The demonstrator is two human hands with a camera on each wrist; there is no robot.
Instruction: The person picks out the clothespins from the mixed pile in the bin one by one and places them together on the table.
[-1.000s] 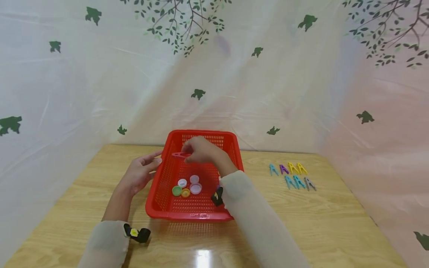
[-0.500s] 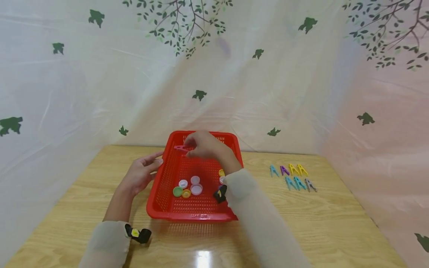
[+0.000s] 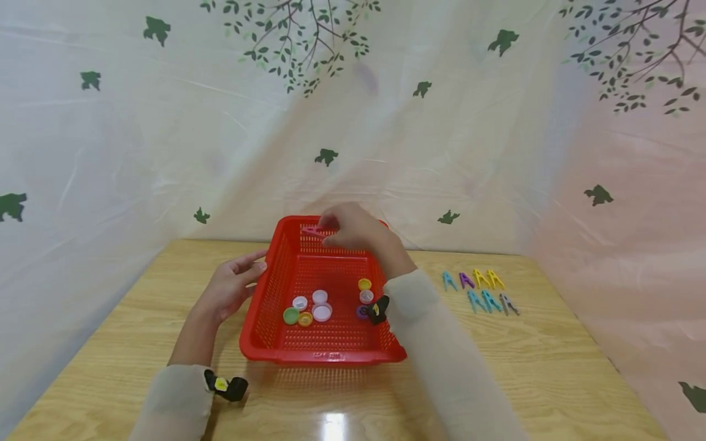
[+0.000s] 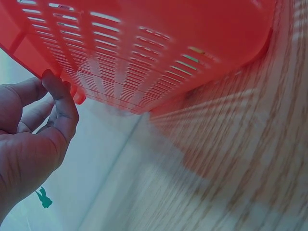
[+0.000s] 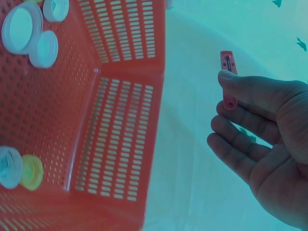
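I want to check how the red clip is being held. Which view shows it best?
The right wrist view: the red clip is close and pinched by the right hand. The head view shows it small; the left wrist view shows none of it.

Both arms wear loose, pale beige sleeves of a soft, slightly sheer cloth, each ending in a rounded cuff at the wrist. The left hand (image 3: 228,285) and the right hand (image 3: 355,229) are bare beyond the cuffs, with no rings or gloves in sight. A small black device (image 3: 227,386) sits strapped at the left cuff, with a yellow mark on its near face. A like black device (image 3: 377,310) sits at the right cuff, also with a touch of yellow. In the wrist views only bare fingers (image 4: 60,103) and palm show.
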